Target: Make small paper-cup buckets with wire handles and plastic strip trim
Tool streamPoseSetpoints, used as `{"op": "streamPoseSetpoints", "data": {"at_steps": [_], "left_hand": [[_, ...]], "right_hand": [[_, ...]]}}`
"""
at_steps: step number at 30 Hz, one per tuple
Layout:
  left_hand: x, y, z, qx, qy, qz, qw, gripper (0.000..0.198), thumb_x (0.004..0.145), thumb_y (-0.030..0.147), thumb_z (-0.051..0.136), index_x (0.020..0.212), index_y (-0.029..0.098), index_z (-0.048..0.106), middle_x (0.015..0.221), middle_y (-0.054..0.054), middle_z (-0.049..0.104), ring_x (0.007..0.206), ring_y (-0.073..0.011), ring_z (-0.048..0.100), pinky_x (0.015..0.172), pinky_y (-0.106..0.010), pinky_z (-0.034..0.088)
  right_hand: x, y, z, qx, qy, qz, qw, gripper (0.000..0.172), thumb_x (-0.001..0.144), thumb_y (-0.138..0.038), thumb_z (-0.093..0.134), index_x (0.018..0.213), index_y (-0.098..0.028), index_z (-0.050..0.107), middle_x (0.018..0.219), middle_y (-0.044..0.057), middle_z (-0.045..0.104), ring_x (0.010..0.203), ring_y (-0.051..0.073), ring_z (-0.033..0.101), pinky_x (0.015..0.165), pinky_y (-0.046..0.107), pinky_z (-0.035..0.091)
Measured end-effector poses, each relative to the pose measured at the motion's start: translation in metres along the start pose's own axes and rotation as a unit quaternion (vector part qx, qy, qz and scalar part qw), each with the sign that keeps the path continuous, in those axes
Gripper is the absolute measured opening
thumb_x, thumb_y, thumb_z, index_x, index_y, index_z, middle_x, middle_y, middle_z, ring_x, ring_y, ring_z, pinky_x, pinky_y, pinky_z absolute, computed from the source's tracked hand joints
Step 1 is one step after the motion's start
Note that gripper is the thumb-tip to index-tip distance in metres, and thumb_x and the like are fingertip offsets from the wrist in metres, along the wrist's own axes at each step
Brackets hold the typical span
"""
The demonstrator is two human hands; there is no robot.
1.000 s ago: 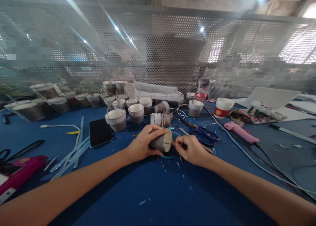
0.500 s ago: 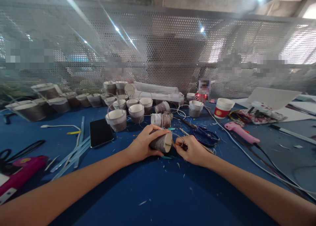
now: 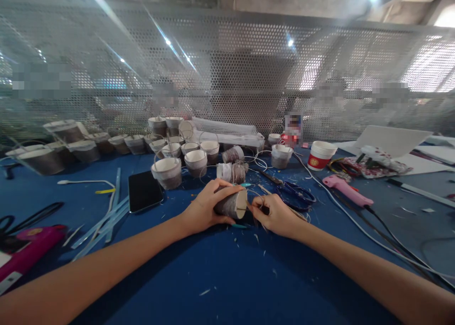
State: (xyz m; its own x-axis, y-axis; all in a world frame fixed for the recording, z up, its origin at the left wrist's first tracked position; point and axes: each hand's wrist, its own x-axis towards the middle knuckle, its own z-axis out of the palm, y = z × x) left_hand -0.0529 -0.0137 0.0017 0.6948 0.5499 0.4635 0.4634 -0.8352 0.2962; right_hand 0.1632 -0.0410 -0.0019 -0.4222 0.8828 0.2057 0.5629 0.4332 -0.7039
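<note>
My left hand [image 3: 204, 206] is wrapped round a small paper cup covered in grey-brown twine [image 3: 232, 204], which lies on its side on the blue table [image 3: 227, 277] with its mouth to the right. At the cup's rim my right hand [image 3: 275, 214] is closed in a pinch on a thin strand of twine. Short twine scraps lie around both hands.
Several twine-wrapped cups [image 3: 167, 171] stand behind my hands and along the back left. A black phone [image 3: 145, 190] lies left of centre, blue scissors [image 3: 296, 194] and a pink glue gun [image 3: 346, 188] with its cable to the right, glue sticks [image 3: 106, 216] and another pink glue gun [image 3: 26, 249] at left. A perforated metal screen closes the back.
</note>
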Motion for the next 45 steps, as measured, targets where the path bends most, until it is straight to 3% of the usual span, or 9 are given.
{"op": "streamPoseSetpoints", "data": {"at_steps": [9, 17, 24, 28, 34, 42, 45], "left_hand": [[-0.0009, 0.0002, 0.0000, 0.004, 0.007, 0.000, 1.000, 0.070, 0.068, 0.046, 0.065, 0.129, 0.031, 0.034, 0.114, -0.007, 0.043, 0.108, -0.0228, 0.042, 0.093, -0.042, 0.038], [0.0000, 0.0018, -0.0008, -0.007, 0.008, -0.003, 1.000, 0.072, 0.067, 0.045, 0.066, 0.130, 0.033, 0.034, 0.115, -0.007, 0.044, 0.107, -0.0238, 0.042, 0.093, -0.045, 0.038], [-0.0005, 0.0016, -0.0008, 0.002, 0.003, -0.002, 1.000, 0.070, 0.068, 0.046, 0.064, 0.130, 0.031, 0.035, 0.115, -0.008, 0.044, 0.108, -0.0237, 0.042, 0.093, -0.044, 0.038], [-0.0007, 0.0016, -0.0012, 0.004, 0.005, 0.000, 1.000, 0.070, 0.068, 0.046, 0.064, 0.130, 0.030, 0.034, 0.114, -0.008, 0.044, 0.108, -0.0231, 0.042, 0.093, -0.043, 0.038], [-0.0007, 0.0005, 0.0001, -0.004, 0.007, -0.008, 1.000, 0.071, 0.068, 0.047, 0.065, 0.129, 0.031, 0.034, 0.114, -0.007, 0.043, 0.107, -0.0228, 0.042, 0.093, -0.042, 0.038], [-0.0008, 0.0008, 0.0001, -0.004, 0.008, -0.004, 1.000, 0.072, 0.068, 0.045, 0.066, 0.131, 0.033, 0.033, 0.115, -0.008, 0.043, 0.108, -0.0240, 0.042, 0.093, -0.044, 0.037], [0.0001, 0.0017, -0.0011, -0.008, 0.009, -0.005, 1.000, 0.072, 0.067, 0.044, 0.066, 0.131, 0.033, 0.033, 0.115, -0.008, 0.044, 0.107, -0.0245, 0.043, 0.092, -0.045, 0.038]], "right_hand": [[0.0000, -0.0025, 0.0011, -0.018, 0.011, 0.006, 1.000, 0.023, 0.073, -0.016, 0.046, 0.051, -0.018, 0.039, 0.044, -0.004, 0.042, 0.041, 0.006, 0.036, 0.042, 0.019, 0.027], [-0.0004, 0.0020, 0.0020, -0.004, 0.039, -0.006, 0.999, 0.022, 0.074, -0.017, 0.045, 0.052, -0.018, 0.041, 0.044, -0.004, 0.045, 0.042, 0.007, 0.039, 0.044, 0.019, 0.028], [0.0012, 0.0028, 0.0021, -0.030, 0.026, -0.013, 0.999, 0.024, 0.072, -0.017, 0.047, 0.051, -0.018, 0.036, 0.045, -0.005, 0.040, 0.043, 0.006, 0.034, 0.044, 0.020, 0.026], [0.0006, 0.0019, 0.0019, -0.015, 0.003, 0.002, 1.000, 0.023, 0.074, -0.018, 0.046, 0.052, -0.018, 0.039, 0.046, -0.004, 0.043, 0.042, 0.006, 0.038, 0.044, 0.020, 0.029], [-0.0007, 0.0006, 0.0005, -0.003, 0.019, -0.006, 1.000, 0.023, 0.077, -0.022, 0.045, 0.055, -0.018, 0.043, 0.046, -0.003, 0.047, 0.045, 0.008, 0.042, 0.045, 0.019, 0.031], [-0.0002, 0.0023, 0.0035, -0.009, 0.013, -0.018, 1.000, 0.025, 0.074, -0.019, 0.047, 0.050, -0.018, 0.037, 0.044, -0.004, 0.042, 0.041, 0.006, 0.036, 0.043, 0.019, 0.028], [-0.0009, 0.0036, 0.0036, -0.002, 0.039, -0.024, 0.999, 0.024, 0.074, -0.019, 0.047, 0.051, -0.018, 0.039, 0.045, -0.004, 0.042, 0.041, 0.006, 0.036, 0.042, 0.019, 0.027]]}}
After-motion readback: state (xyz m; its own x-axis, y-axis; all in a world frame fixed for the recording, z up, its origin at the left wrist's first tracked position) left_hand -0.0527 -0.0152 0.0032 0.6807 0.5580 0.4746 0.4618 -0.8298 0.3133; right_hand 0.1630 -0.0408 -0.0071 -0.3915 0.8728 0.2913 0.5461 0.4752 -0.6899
